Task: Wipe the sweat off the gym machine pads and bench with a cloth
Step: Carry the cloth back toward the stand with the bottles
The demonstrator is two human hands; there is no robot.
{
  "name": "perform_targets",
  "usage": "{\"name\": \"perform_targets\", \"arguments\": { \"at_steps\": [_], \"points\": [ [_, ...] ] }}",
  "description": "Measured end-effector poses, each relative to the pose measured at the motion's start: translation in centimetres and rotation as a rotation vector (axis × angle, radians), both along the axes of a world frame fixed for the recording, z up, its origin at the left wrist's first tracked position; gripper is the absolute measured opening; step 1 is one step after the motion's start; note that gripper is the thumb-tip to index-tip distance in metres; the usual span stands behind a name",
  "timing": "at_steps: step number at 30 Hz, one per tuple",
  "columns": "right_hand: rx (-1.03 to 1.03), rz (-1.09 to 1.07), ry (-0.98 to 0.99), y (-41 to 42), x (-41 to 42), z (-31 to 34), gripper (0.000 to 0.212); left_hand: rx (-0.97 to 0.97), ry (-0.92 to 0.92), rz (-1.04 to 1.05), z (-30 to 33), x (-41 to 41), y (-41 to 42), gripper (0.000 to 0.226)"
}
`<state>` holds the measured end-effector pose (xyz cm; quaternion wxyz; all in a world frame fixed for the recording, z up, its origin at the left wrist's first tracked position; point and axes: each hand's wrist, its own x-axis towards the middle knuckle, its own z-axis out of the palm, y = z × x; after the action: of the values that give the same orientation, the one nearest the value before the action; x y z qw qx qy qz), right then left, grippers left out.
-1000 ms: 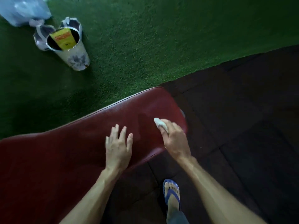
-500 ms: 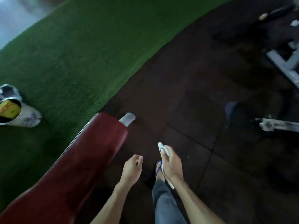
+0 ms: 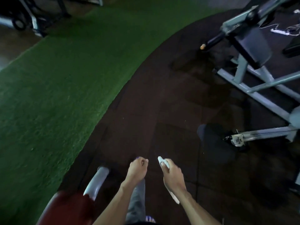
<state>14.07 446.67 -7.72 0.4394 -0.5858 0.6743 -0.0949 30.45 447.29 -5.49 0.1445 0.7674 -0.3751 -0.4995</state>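
Note:
My right hand (image 3: 172,175) grips a small white cloth (image 3: 163,161); one end sticks out past the fingers and a strip hangs below the wrist. My left hand (image 3: 138,169) hangs beside it over the dark floor with its fingers loosely curled and nothing in it. The dark red bench (image 3: 68,208) shows only its end at the bottom left, behind and left of both hands, with its grey metal leg (image 3: 97,181) sticking out. A grey gym machine (image 3: 263,88) with a dark seat pad (image 3: 253,46) stands at the upper right, well away from my hands.
Dark rubber floor tiles (image 3: 162,111) lie ahead of me. Green artificial turf (image 3: 56,78) covers the left side. A dark pad (image 3: 212,143) on a metal arm (image 3: 259,133) lies low at the right. More equipment (image 3: 24,15) stands at the top left.
Both hands have come off the red bench and now hang over the floor. The view has swung right from the bench and the cup on the turf toward the grey machine.

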Motion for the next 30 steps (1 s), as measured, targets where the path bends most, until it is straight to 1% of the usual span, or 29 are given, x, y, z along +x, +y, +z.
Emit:
{"name": "perform_targets", "arguments": {
  "at_steps": [5, 9, 12, 15, 19, 23, 27, 30],
  "points": [
    [0.034, -0.062, -0.034, -13.9, 3.1, 0.1, 0.024, -0.02, 0.041, -0.075, -0.3, 2.7, -15.1, 0.026],
    [-0.002, -0.078, -0.036, -25.4, 5.9, 1.7, 0.028, -0.043, 0.018, -0.146, 0.2, 5.3, -26.9, 0.024],
    [-0.038, -0.131, -0.058, -33.4, 7.7, 3.0, 0.025, -0.044, -0.009, -0.162, 1.3, 6.8, -35.2, 0.024],
    [-0.033, -0.192, -0.102, -41.7, 8.7, 3.3, 0.022, -0.051, 0.002, -0.164, 1.7, 7.6, -43.4, 0.026],
    [-0.013, -0.269, -0.151, -53.9, 9.0, 2.2, 0.019, -0.063, 0.01, -0.176, 0.9, 7.9, -55.4, 0.026],
    [0.004, -0.224, -0.147, -67.7, 8.2, 1.3, 0.019, -0.068, -0.02, -0.189, -0.2, 7.6, -68.9, 0.025],
    [-0.017, -0.223, -0.137, -80.2, 7.1, 2.2, 0.022, -0.061, -0.064, -0.22, 0.4, 6.9, -81.5, 0.025],
    [0.012, -0.262, -0.141, -88.7, 6.2, 3.3, 0.022, -0.051, -0.033, -0.238, 1.4, 5.7, -90.5, 0.019]
  ]
}}
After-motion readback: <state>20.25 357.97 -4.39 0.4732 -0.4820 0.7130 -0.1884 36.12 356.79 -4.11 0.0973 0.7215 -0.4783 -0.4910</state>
